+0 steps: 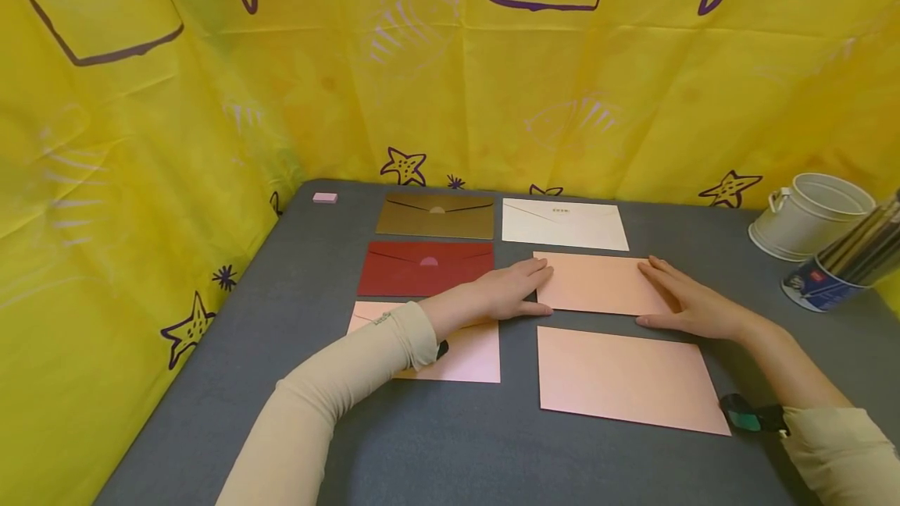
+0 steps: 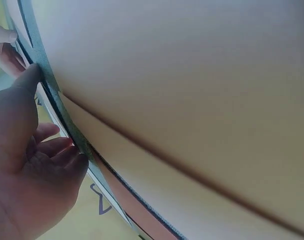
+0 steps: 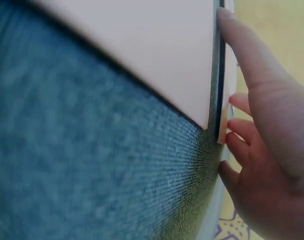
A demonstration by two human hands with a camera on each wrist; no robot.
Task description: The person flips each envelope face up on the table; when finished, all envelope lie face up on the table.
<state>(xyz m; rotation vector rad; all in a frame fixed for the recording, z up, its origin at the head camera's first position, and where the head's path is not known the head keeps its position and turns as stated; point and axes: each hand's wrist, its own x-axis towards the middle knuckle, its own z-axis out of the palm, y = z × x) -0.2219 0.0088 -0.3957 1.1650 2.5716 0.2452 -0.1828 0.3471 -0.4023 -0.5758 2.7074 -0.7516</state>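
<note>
Bright even light, blurred wrist views

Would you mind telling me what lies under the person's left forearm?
A pale pink envelope lies on the grey table beneath the left forearm and sleeve. Its right part and far-left corner show; the strip under the sleeve is covered, so any flap or seal there cannot be seen.

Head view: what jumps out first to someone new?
The bright yellow star-print cloth walling in the grey table. Then the grid of envelopes: gold and white at the back, dark red below the gold, pink ones nearer. Both hands lie flat at the middle pink envelope, left hand at its left edge, right hand at its right edge.
</note>
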